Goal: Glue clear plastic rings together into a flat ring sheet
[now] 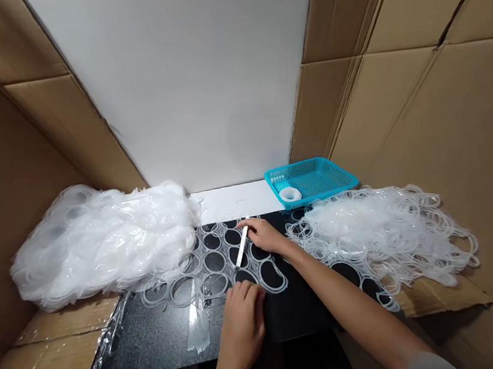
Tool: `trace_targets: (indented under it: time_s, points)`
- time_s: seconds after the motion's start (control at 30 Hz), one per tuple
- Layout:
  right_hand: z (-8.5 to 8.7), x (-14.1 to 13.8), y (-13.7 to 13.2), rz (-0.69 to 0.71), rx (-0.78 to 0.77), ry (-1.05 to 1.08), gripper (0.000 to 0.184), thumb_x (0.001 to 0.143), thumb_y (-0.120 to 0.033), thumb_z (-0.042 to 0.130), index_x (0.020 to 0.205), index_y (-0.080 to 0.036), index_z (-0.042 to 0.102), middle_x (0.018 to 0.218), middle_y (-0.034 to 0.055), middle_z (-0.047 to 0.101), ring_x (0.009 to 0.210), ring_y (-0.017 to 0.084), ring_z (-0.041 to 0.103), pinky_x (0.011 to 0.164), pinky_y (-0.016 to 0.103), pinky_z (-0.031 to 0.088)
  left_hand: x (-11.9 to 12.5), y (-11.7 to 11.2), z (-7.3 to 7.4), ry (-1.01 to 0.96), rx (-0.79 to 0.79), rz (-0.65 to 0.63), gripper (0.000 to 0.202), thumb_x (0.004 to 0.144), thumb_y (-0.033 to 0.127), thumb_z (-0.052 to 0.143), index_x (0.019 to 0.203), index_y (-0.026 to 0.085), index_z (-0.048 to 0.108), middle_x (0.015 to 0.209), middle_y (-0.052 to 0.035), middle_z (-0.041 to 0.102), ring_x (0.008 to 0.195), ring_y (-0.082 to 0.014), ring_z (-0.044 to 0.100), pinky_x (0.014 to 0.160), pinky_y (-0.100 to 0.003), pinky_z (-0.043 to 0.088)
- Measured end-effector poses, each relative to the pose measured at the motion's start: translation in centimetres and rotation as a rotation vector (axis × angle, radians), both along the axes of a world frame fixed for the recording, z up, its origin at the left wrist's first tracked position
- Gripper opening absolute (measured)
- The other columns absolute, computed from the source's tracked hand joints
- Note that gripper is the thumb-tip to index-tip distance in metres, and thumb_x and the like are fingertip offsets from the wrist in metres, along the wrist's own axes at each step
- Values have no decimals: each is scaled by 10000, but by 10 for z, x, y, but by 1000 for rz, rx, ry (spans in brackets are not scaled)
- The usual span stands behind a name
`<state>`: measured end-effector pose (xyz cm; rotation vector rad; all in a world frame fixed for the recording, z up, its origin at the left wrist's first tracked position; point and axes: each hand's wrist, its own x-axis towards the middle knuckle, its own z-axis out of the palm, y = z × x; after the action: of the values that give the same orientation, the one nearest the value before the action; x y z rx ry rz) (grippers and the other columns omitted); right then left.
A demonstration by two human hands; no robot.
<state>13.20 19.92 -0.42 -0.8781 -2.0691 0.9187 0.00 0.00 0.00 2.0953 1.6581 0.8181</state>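
Note:
A translucent sheet of joined plastic rings (220,260) lies flat on a black table top (158,341). My right hand (265,236) is closed round a thin white stick-like tool (242,247), whose tip points down at the sheet. My left hand (243,312) rests on the near edge of the sheet, fingers curled and pressing on a ring; I cannot make out anything held in it.
A big heap of ring sheets (99,240) lies at the left. A loose pile of single rings (380,233) lies at the right. A blue basket (312,179) holding a white ring stands behind. Cardboard walls (420,95) enclose both sides.

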Motion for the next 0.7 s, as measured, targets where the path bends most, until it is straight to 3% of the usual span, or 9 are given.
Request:
trace_targets:
  time_s: [0.07,0.17,0.3,0.43,0.6,0.7]
  points:
    - [3,0,-6,1,65,-102,251,936,-90,555,1130,-164,695,1086,68,729,932,180,662,887,299,484,11,-3,2,-83,-11,-1,253,1074,261,406,966,290,633,997,-77,692,899,-273,635,817,-458,521]
    - [15,0,-20,-84,102,-355,167,963,-269,705,1101,-185,667,1089,80,735,977,224,685,851,307,479,25,-8,9,-254,-31,-29,249,1094,282,392,967,261,605,986,-69,664,901,-238,633,822,-407,520]
    - [35,5,-36,-123,144,-655,276,1053,-438,592,1181,-200,644,1191,131,739,996,280,728,825,342,483,36,-15,20,-414,-17,-52,234,1102,291,423,977,231,612,971,-51,637,907,-197,625,832,-338,506]
    - [57,30,-39,-78,198,-856,295,1022,-437,632,1175,-189,678,1172,168,758,1041,331,733,842,372,489,60,-22,28,-425,19,-107,189,1079,245,469,1003,234,641,985,-48,653,896,-187,636,807,-313,503]
    - [83,74,-45,-103,175,-884,183,964,-377,716,1018,-204,733,995,138,776,946,304,729,767,338,461,102,-42,32,-289,95,-225,186,1024,156,511,1025,235,678,979,-65,690,888,-216,645,800,-365,522]
    - [86,95,-53,-61,100,-852,135,941,-339,734,940,-205,726,915,111,764,854,269,710,709,315,437,92,-43,32,-253,168,-279,206,994,233,621,1183,260,699,1207,-106,692,1082,-257,647,947,-439,550]
